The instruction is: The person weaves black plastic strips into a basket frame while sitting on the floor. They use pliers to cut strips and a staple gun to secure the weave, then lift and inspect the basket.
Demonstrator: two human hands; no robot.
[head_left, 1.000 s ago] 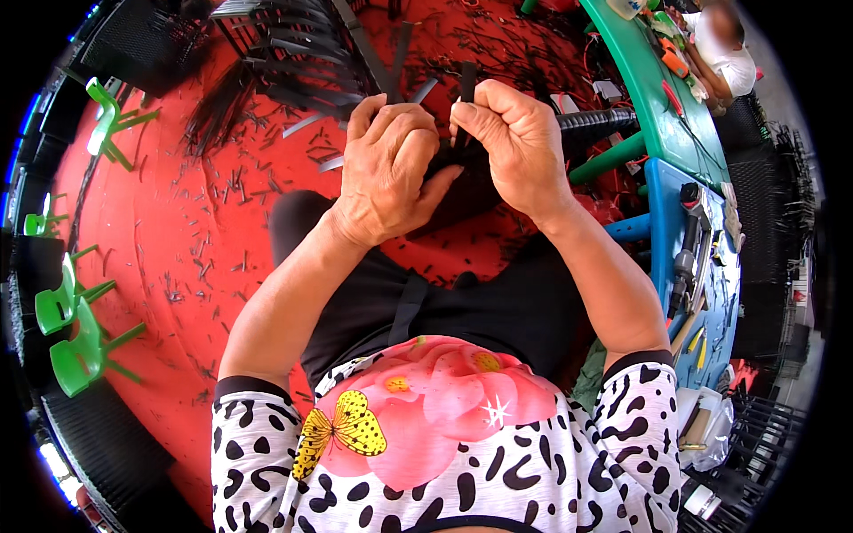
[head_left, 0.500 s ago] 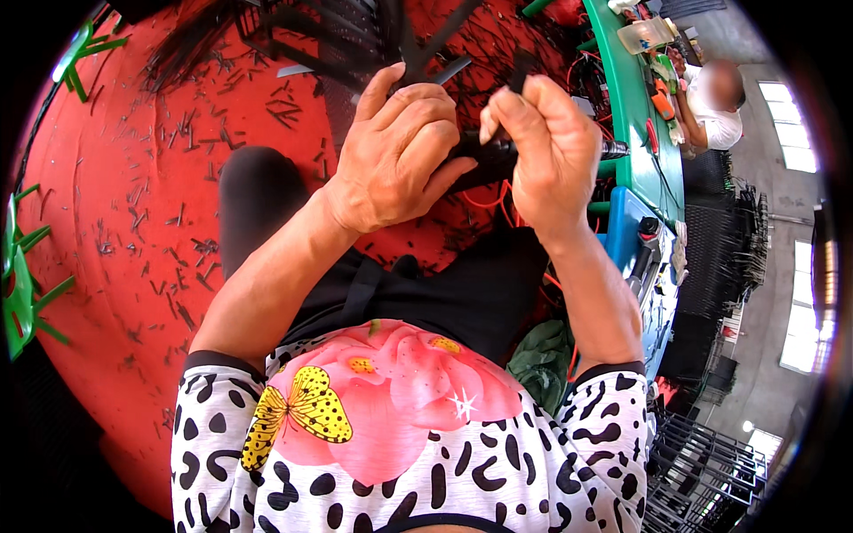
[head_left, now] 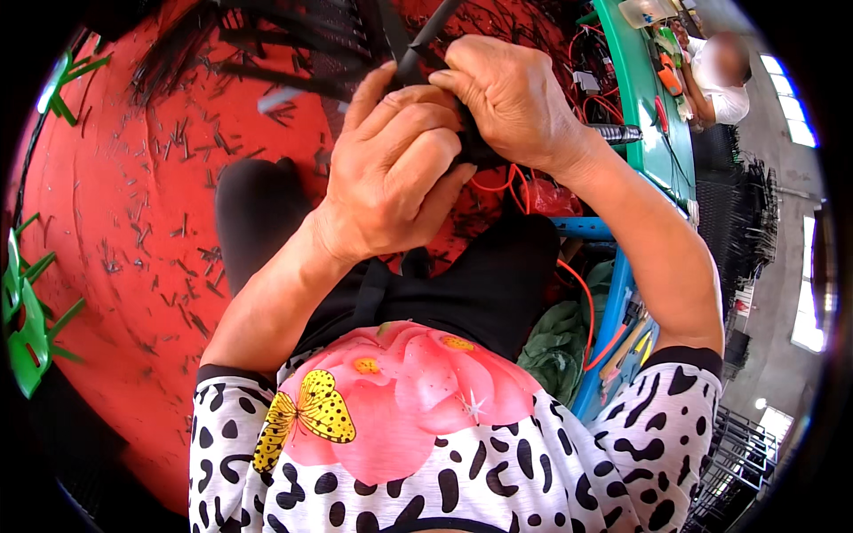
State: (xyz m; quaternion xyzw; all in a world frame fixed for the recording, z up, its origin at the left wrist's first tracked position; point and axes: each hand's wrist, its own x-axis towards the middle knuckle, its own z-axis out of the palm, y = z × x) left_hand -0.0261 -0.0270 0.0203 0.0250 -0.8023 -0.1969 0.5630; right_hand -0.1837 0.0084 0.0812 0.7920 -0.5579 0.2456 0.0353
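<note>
Flat black strips (head_left: 412,51) cross each other just beyond my fingertips. My left hand (head_left: 391,169) is closed, its fingers curled against the strips and the dark work beneath; its thumb points to the right. My right hand (head_left: 515,98) bends in from the right, fingers pinched on a black strip close to my left fingertips. A dark piece between the two hands is mostly covered by them, and I cannot make out its shape. Further off, a black woven framework (head_left: 302,40) is blurred.
Dark scraps litter the red floor (head_left: 133,293). Green stools (head_left: 31,311) stand at left. At right are a green table (head_left: 662,151) with tools, a person (head_left: 720,80) beside it, and a blue-edged tray (head_left: 591,382). A red hose (head_left: 591,311) hangs near dark green cloth (head_left: 555,351).
My right hand has moved up and left, closer to my left hand, and turned with its back upward. My right elbow has swung outward. My left hand has barely shifted.
</note>
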